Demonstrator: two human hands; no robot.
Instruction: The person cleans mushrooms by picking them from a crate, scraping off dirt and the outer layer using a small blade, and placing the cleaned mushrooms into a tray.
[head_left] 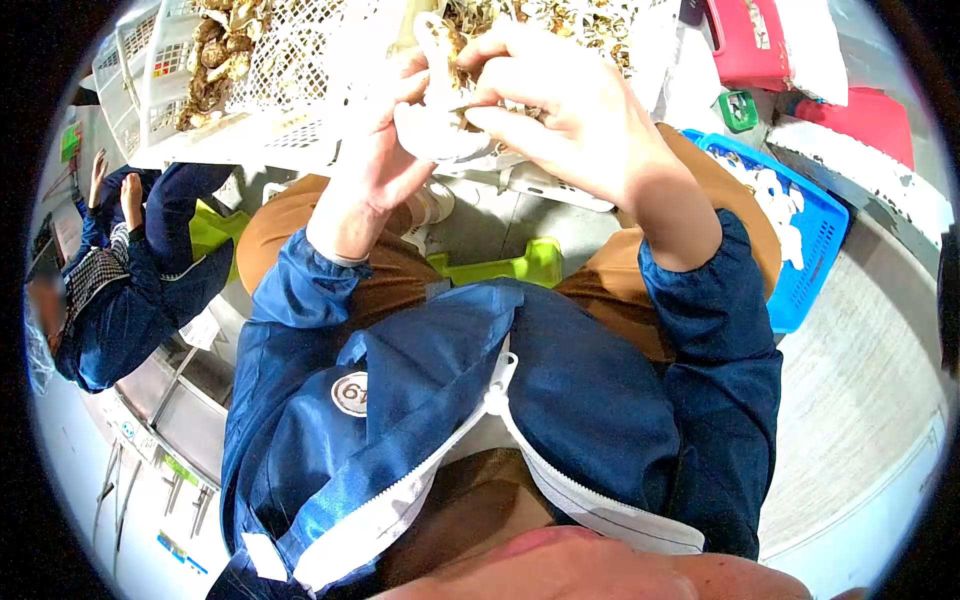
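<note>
A pale mushroom (437,60) with a brownish patch is held up between my two hands; strong light washes out part of it. My left hand (375,165) is closed round its left side. From the right, the bent fingers and thumb of my right hand (565,105) pinch at the mushroom; whether a small tool is between them I cannot tell. A rounded white part (435,132), perhaps its cap, shows below the fingers. Behind my hands lie many brown and cream mushroom scraps (590,30).
At upper left, a white perforated basket (305,70) holds brown mushrooms (222,50). A blue basket (815,250) with white pieces stands by my right leg. Pink containers (750,45) are at upper right, a lime-green stool (510,265) lies below, and another person (130,290) sits at left.
</note>
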